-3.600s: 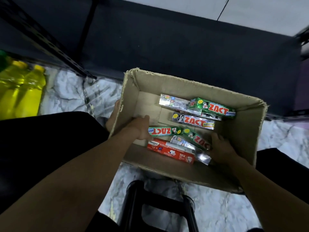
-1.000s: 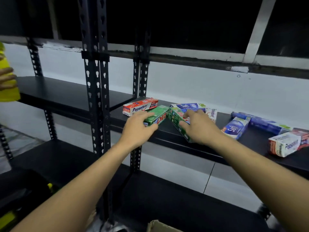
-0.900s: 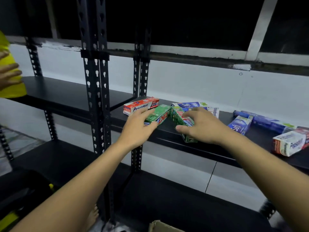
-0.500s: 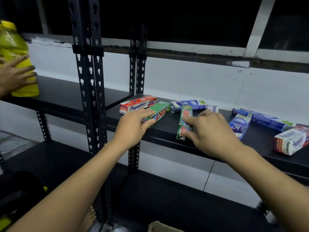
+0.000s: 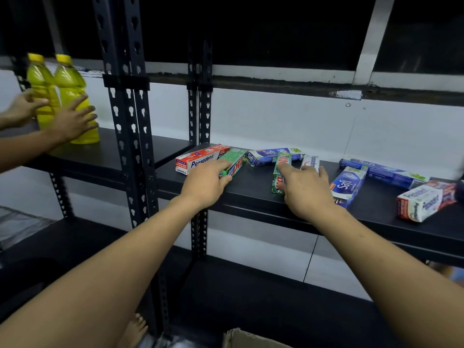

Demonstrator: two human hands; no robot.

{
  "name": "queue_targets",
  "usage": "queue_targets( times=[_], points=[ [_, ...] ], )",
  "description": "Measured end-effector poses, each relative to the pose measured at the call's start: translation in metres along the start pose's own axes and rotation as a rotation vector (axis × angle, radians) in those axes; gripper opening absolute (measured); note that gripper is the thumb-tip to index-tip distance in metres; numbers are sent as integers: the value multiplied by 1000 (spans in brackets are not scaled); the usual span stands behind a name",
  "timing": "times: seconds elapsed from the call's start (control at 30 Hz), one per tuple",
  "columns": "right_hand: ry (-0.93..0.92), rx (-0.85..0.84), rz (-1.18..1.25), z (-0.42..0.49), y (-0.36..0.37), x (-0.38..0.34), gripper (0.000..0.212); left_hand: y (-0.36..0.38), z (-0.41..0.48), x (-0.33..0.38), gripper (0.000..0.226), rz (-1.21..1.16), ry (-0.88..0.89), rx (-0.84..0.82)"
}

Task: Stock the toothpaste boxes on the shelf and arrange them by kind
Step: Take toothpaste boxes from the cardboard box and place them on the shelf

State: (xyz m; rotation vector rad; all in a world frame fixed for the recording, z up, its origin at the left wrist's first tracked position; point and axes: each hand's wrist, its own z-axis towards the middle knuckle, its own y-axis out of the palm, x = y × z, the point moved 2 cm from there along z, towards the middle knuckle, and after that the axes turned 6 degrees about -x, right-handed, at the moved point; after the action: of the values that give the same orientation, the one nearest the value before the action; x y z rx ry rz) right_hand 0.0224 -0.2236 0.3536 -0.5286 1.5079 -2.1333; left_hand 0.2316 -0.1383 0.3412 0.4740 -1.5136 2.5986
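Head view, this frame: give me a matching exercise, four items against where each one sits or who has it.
Things:
1. red Pepsodent box
2. left Zact box
3. right Zact box
4. yellow bottles

Places:
A. under the fingers of the right hand
B. leftmost box on the toothpaste shelf
C. on the neighbouring shelf, between another person's hands
D. near end gripped by the left hand

Pairs: 1-B, 2-D, 3-A, 4-C.
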Motion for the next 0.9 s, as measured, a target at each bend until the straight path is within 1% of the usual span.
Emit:
queue_targets(
  times=[0.07,0.1,0.2,0.23,0.4,0.57,0.63,0.7,0.9],
  points=[
    [-13,-10,-7,-4,0,1,44,0,-5,9,53,55,-7,-40],
    [-30,28,-3,-7,0,1,45,0,-8,13,57,72,-13,-34],
    [-97,270,58,-28,-12,4,38,-1,-25,30,56,91,34,46],
    [-113,317,85,-37,-17,5,37,-1,-32,38,54,91,70,61],
    [-154,341,126,-83,-20,19,33,3,-65,77,48,68,225,61],
    [-150,385,136,-136,11,44,28,33,-97,97,43,66,322,19],
    [-139,350,135,-156,36,55,25,56,-111,102,42,49,330,-37],
    [-111,263,134,-175,68,66,24,84,-125,102,43,46,325,-123],
    [-31,-137,163,-230,179,98,31,185,-175,91,46,61,265,-452]
  ],
)
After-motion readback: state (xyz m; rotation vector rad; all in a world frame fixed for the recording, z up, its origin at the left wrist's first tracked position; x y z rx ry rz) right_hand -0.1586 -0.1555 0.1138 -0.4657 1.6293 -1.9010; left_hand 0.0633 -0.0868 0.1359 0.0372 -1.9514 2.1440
